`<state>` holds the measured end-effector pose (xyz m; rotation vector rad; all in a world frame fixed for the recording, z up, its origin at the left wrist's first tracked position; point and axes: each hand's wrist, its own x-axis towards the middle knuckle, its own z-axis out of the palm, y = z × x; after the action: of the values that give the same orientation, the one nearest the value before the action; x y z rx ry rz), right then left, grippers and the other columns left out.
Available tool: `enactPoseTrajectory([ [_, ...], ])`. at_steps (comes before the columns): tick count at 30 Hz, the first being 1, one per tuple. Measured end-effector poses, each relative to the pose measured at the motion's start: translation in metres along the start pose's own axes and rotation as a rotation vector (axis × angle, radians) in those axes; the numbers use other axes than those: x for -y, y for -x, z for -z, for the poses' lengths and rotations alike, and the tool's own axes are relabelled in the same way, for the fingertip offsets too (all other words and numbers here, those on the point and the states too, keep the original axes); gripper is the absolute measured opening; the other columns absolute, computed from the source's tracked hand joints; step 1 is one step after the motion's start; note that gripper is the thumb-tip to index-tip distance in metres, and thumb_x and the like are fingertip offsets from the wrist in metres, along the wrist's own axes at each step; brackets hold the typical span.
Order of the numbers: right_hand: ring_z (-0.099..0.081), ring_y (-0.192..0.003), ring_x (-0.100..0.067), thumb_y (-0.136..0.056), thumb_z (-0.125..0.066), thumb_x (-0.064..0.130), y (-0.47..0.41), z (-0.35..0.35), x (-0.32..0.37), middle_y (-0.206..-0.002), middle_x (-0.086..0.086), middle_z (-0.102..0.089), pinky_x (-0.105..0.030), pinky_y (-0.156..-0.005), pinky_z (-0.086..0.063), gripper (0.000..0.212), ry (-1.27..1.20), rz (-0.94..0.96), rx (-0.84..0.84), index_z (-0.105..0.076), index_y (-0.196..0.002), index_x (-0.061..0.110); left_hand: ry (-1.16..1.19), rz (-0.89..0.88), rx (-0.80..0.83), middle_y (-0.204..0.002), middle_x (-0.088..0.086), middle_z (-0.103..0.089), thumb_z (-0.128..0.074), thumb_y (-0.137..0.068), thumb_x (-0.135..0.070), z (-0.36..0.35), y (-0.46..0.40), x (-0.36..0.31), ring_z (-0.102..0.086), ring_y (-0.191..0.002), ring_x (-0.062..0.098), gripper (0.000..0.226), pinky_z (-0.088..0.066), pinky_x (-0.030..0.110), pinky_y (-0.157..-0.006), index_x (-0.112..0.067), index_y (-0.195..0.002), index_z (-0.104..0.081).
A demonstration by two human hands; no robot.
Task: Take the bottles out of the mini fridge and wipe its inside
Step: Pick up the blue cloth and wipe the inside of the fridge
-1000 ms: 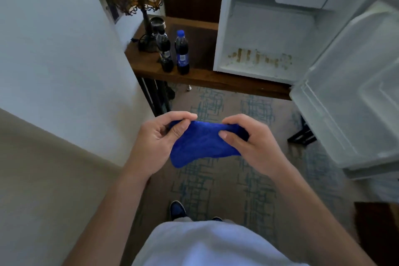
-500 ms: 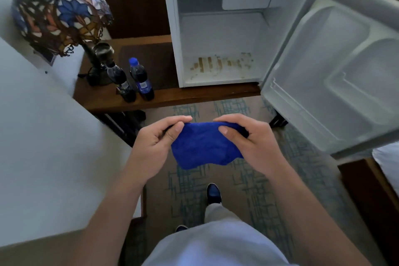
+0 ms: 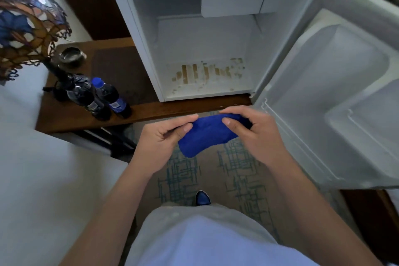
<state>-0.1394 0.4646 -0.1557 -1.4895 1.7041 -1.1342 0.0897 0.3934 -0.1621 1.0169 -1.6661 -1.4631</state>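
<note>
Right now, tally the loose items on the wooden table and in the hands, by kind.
Dark plastic bottles: 2 (black-capped, blue-capped)
Blue cleaning cloth: 1
Round metal ashtray: 1
Stained-glass table lamp: 1
Total: 5

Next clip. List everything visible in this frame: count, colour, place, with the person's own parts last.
mini fridge: 1, white, on the wooden table, door open, brown stains on its floor
bottles: 2, dark, one with a blue cap, on the table left of the fridge
cloth: 1, blue, held between both hands
lamp: 1, stained-glass shade, table's left end
ashtray: 1, metallic, behind the bottles
wooden table: 1, brown
carpet: beige, teal pattern
shoe: 1, blue
left hand: grips cloth
right hand: grips cloth
</note>
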Motion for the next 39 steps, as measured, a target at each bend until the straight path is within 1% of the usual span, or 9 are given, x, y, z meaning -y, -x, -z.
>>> enactPoseTrajectory([
  [4,-0.068,-0.105,-0.002,-0.1,-0.066,0.016,-0.02,0.006,-0.019,-0.108,0.018,-0.074,-0.017,-0.089,-0.052,0.022,0.044,-0.034,-0.017,-0.073,-0.118,0.025,-0.104,0.033,0.109,-0.106,-0.035,-0.072,-0.066,-0.094,-0.013,-0.003,-0.034,0.003,-0.067,-0.111,-0.008,0.029,-0.053,0.009,-0.089,-0.027,-0.119,-0.072],
  [9,-0.067,-0.105,0.002,-0.1,-0.065,0.016,-0.043,0.004,-0.034,-0.109,0.022,-0.072,-0.015,-0.091,-0.05,0.023,0.054,-0.075,-0.047,-0.073,-0.119,0.027,-0.198,0.02,0.256,-0.123,-0.021,-0.069,-0.063,-0.098,-0.008,0.01,-0.077,0.015,-0.065,-0.116,-0.007,0.036,-0.052,0.011,-0.095,-0.025,-0.129,-0.068],
  [12,-0.068,-0.106,0.0,-0.101,-0.065,0.015,-0.062,-0.002,-0.042,-0.11,0.02,-0.073,-0.019,-0.094,-0.051,0.023,0.075,-0.081,-0.077,-0.074,-0.12,0.024,-0.222,-0.009,0.318,-0.116,-0.034,-0.069,-0.059,-0.101,-0.006,0.018,-0.105,0.022,-0.064,-0.116,-0.009,0.036,-0.05,0.009,-0.095,-0.028,-0.128,-0.068],
  [19,-0.068,-0.105,-0.001,-0.099,-0.067,0.015,-0.106,-0.011,-0.046,-0.109,0.015,-0.075,-0.016,-0.093,-0.049,0.02,0.168,-0.12,-0.156,-0.075,-0.116,0.021,-0.088,-0.003,0.379,-0.108,-0.027,-0.075,-0.054,-0.098,0.011,0.032,-0.162,0.043,-0.07,-0.109,-0.004,0.035,-0.054,0.012,-0.092,0.002,-0.131,-0.061],
  [23,-0.07,-0.106,-0.008,-0.099,-0.067,0.016,-0.126,-0.016,-0.049,-0.112,0.012,-0.076,-0.023,-0.096,-0.051,0.02,0.212,-0.145,-0.197,-0.075,-0.117,0.022,-0.172,-0.05,0.405,-0.109,-0.032,-0.072,-0.059,-0.1,-0.001,0.041,-0.193,0.045,-0.069,-0.111,-0.004,0.033,-0.053,0.012,-0.094,-0.018,-0.126,-0.069],
  [27,-0.068,-0.106,-0.005,-0.1,-0.065,0.019,-0.142,-0.023,-0.059,-0.112,0.011,-0.076,-0.022,-0.096,-0.051,0.02,0.189,-0.185,-0.239,-0.075,-0.117,0.022,-0.253,-0.012,0.491,-0.119,-0.034,-0.066,-0.058,-0.103,-0.008,0.042,-0.219,0.054,-0.064,-0.115,-0.009,0.038,-0.049,0.014,-0.104,-0.037,-0.126,-0.065],
  [31,-0.068,-0.106,-0.009,-0.1,-0.064,0.015,-0.159,-0.027,-0.073,-0.113,0.007,-0.076,-0.026,-0.095,-0.052,0.021,0.168,-0.238,-0.287,-0.075,-0.117,0.02,-0.294,0.002,0.511,-0.133,-0.016,-0.063,-0.055,-0.105,-0.01,0.035,-0.234,0.068,-0.057,-0.115,-0.021,0.038,-0.043,0.003,-0.099,-0.028,-0.139,-0.06],
  [34,-0.068,-0.105,-0.011,-0.099,-0.064,0.015,-0.172,-0.025,-0.085,-0.112,0.006,-0.075,-0.03,-0.095,-0.053,0.022,0.184,-0.259,-0.266,-0.075,-0.117,0.02,-0.311,0.035,0.503,-0.134,-0.015,-0.062,-0.054,-0.106,-0.01,0.029,-0.243,0.077,-0.055,-0.112,-0.025,0.038,-0.04,0.0,-0.097,-0.022,-0.141,-0.06],
  [39,-0.07,-0.101,-0.012,-0.097,-0.063,0.022,-0.194,-0.017,-0.108,-0.111,0.007,-0.076,-0.037,-0.093,-0.056,0.022,0.279,-0.245,-0.198,-0.075,-0.116,0.022,-0.312,0.096,0.491,-0.13,-0.015,-0.067,-0.054,-0.106,-0.009,0.022,-0.258,0.091,-0.062,-0.114,-0.013,0.037,-0.044,0.005,-0.098,-0.026,-0.137,-0.064],
])
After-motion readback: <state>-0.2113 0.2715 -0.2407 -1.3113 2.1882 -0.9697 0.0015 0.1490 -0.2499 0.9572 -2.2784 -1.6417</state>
